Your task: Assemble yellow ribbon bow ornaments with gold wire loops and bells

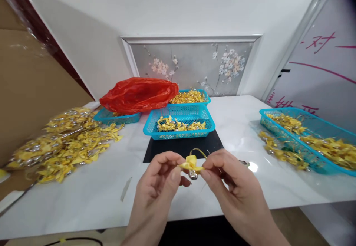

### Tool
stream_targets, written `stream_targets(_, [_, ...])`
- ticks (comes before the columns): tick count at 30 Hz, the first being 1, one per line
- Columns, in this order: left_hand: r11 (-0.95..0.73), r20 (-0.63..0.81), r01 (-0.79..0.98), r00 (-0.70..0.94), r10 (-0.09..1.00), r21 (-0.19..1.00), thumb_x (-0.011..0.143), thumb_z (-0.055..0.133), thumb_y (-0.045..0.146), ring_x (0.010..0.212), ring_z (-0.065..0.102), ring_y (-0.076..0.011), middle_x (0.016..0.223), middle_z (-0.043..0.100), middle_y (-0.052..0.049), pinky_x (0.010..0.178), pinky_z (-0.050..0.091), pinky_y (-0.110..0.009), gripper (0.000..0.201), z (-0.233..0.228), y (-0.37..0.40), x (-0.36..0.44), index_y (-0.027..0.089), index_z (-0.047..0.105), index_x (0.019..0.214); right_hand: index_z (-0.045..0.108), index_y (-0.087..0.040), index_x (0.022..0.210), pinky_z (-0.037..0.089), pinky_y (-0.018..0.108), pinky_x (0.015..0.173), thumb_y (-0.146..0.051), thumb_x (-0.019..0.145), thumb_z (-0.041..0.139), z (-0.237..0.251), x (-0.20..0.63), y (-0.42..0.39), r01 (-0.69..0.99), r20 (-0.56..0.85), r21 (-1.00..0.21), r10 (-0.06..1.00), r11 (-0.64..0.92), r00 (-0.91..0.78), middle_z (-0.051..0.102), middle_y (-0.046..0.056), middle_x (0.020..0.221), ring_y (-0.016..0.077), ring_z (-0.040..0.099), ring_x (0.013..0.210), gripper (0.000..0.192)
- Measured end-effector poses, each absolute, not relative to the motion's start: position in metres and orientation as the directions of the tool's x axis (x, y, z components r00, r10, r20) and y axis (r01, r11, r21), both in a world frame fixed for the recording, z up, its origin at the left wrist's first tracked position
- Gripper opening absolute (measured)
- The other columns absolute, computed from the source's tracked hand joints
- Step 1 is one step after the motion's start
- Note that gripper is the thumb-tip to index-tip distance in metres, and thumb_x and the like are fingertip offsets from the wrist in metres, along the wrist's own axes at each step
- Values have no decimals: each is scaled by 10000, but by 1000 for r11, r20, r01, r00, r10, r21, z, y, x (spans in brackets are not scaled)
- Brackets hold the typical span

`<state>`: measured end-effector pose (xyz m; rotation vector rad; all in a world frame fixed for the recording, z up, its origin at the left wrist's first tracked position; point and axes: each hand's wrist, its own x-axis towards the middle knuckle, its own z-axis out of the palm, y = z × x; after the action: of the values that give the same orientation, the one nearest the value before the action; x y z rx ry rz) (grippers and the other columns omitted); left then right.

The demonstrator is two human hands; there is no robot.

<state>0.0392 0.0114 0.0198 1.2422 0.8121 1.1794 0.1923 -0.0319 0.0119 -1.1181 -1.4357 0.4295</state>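
the left hand [158, 184] and right hand [236, 183] each pinch, thumb to fingertip, an opposite end of a yellow bow [191, 161], with a silver bead [193, 175] at its lower edge. the bow is held up above the front of the white worktop [102, 209], nearer than the middle blue basket [180, 136]. the step in hand looks like spreading the bow into shape; the next move likely calls for a light, even pull, keeping the bead centred.
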Motion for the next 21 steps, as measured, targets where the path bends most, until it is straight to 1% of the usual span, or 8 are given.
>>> stream_targets(2, [-99, 155, -233, 235, 960, 967, 770, 771, 444, 777, 654, -174, 920, 685, -7, 668, 565, -242, 285, 23, 8, 37, 295, 672, 991, 568, -207, 841, 419, 214, 562, -140, 946, 524, 15, 193, -34, 454, 607, -743, 781, 493, 146, 566, -1, 823, 106, 538, 683, 132])
stream_targets(3, [-92, 146, -218, 245, 959, 972, 731, 809, 425, 783, 664, -179, 925, 689, -4, 664, 567, -241, 345, 26, 7, 37, 306, 660, 1019, 565, -205, 838, 416, 211, 561, -128, 943, 526, 16, 193, -35, 480, 624, -720, 770, 501, 133, 565, -2, 821, 101, 536, 680, 136])
stream_targets(6, [-29, 64, -130, 272, 960, 991, 678, 857, 281, 728, 679, -153, 876, 702, 33, 658, 559, -217, 458, 33, 1, 38, 347, 626, 1067, 546, -201, 816, 407, 211, 569, -123, 940, 530, 21, 193, -37, 510, 632, -694, 769, 508, 93, 550, -9, 796, 96, 513, 668, 147])
stream_targets(9, [10, 16, -97, 258, 966, 995, 705, 816, 193, 728, 681, -140, 817, 695, 60, 687, 554, -210, 426, 38, -3, 42, 356, 619, 1046, 502, -209, 799, 387, 216, 555, -158, 957, 509, 23, 193, -37, 490, 582, -729, 809, 478, 78, 518, -23, 758, 97, 475, 643, 166])
stream_targets(12, [-20, 49, -99, 299, 953, 995, 717, 811, 187, 718, 682, -140, 817, 692, 55, 667, 564, -204, 439, 36, -2, 40, 367, 620, 1068, 491, -217, 816, 380, 221, 540, -243, 984, 485, 21, 193, -37, 429, 480, -808, 873, 404, 81, 509, -33, 728, 102, 460, 624, 170])
stream_targets(15, [-45, 78, -101, 352, 933, 994, 719, 826, 194, 743, 698, -143, 857, 690, 49, 674, 579, -200, 492, 29, 0, 34, 400, 614, 1112, 516, -215, 832, 374, 214, 516, -310, 999, 471, 20, 194, -38, 366, 410, -862, 907, 351, 96, 513, -38, 709, 96, 460, 596, 197])
stream_targets(18, [-40, 73, -95, 378, 923, 995, 716, 839, 233, 812, 709, -165, 962, 697, 29, 742, 597, -240, 525, 27, 2, 29, 417, 613, 1153, 533, -210, 841, 363, 203, 493, -326, 1002, 469, 21, 194, -38, 327, 388, -884, 915, 335, 110, 510, -43, 700, 84, 457, 571, 209])
stream_targets(21, [-60, 99, -115, 367, 925, 991, 765, 796, 336, 802, 688, -176, 947, 699, 3, 703, 593, -245, 398, 33, 4, 29, 369, 654, 1135, 526, -211, 837, 378, 198, 513, -320, 1001, 471, 22, 195, -39, 309, 384, -889, 919, 339, 95, 526, -43, 706, 86, 476, 591, 204])
